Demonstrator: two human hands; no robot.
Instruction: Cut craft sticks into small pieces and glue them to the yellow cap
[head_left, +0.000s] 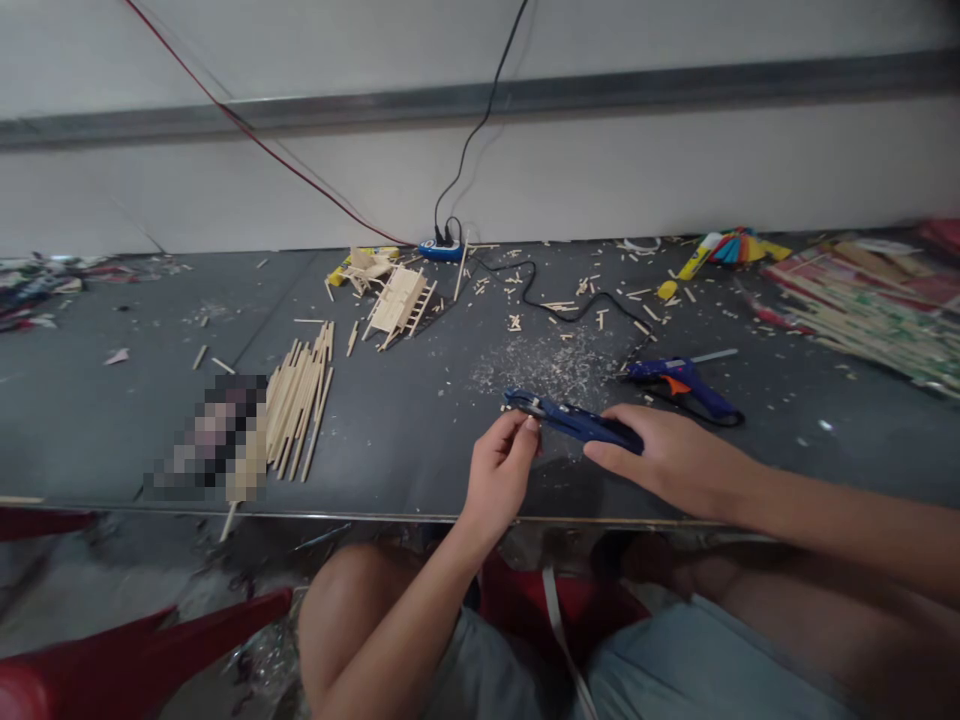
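My right hand [660,450] is wrapped round the handles of a blue cutter [581,422], held low over the front part of the dark table. Its jaws point left, to where my left hand [506,455] is closed in a pinch. A pale bit, apparently the end of a small wooden stick [507,407], shows at the jaws by those fingertips; the rest is hidden. To the left lies a bundle of wooden sticks [296,400]. Farther back stands a small model built of sticks [400,300].
A blue glue gun [686,385] with an orange trigger rests right of my hands, its black cord running to a blue power strip [441,250]. Sawdust [547,365] and short offcuts litter the table [397,420]. More sticks [870,320] are piled far right. Red stools [142,640] stand below.
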